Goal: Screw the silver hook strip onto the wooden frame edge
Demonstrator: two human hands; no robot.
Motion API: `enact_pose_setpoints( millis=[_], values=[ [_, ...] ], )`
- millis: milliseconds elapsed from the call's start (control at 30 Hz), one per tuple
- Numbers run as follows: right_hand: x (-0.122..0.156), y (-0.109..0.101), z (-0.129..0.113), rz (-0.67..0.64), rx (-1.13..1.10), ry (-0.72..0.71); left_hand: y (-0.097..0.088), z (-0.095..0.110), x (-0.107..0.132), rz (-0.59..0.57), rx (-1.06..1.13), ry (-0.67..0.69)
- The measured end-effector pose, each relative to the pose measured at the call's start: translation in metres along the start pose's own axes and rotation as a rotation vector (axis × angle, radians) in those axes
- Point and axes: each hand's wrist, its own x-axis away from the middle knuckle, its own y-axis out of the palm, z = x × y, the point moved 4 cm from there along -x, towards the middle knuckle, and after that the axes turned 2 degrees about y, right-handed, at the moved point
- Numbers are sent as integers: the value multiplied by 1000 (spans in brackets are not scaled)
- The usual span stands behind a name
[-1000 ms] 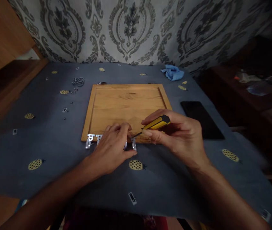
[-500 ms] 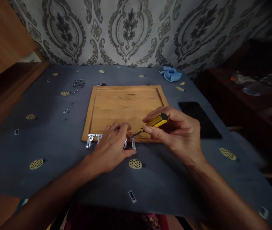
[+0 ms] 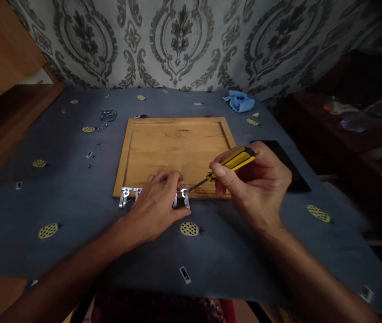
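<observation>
A wooden board (image 3: 174, 148) lies on a blue-grey cloth (image 3: 76, 211). Metal hooks (image 3: 123, 196) line its near edge. My left hand (image 3: 157, 206) rests curled over the near edge, fingers pressing on a metal hook (image 3: 184, 197) there. My right hand (image 3: 254, 184) grips a yellow-and-black screwdriver (image 3: 233, 161); its thin shaft slants down-left, tip close to the hook by my left fingertips.
A black phone (image 3: 288, 166) lies right of the board, partly behind my right hand. A blue rag (image 3: 240, 101) sits at the back right. Loose hooks and screws (image 3: 107, 115) lie at the back left. Dark shelving stands to the right, patterned wallpaper behind.
My right hand has drawn back to the right and tilted the screwdriver handle up, so more shaft shows. My left hand has stayed on the hook.
</observation>
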Motion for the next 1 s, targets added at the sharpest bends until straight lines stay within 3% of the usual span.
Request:
enact_pose_setpoints(
  millis=[633, 867, 1000],
  values=[
    [4, 5, 6, -101, 9, 17, 0, 0, 0, -19, -6, -19],
    [0, 4, -4, -341, 37, 82, 0, 0, 1, -21, 33, -11],
    [-1, 5, -7, -326, 54, 45, 0, 1, 0, -14, 23, -9]
  ],
)
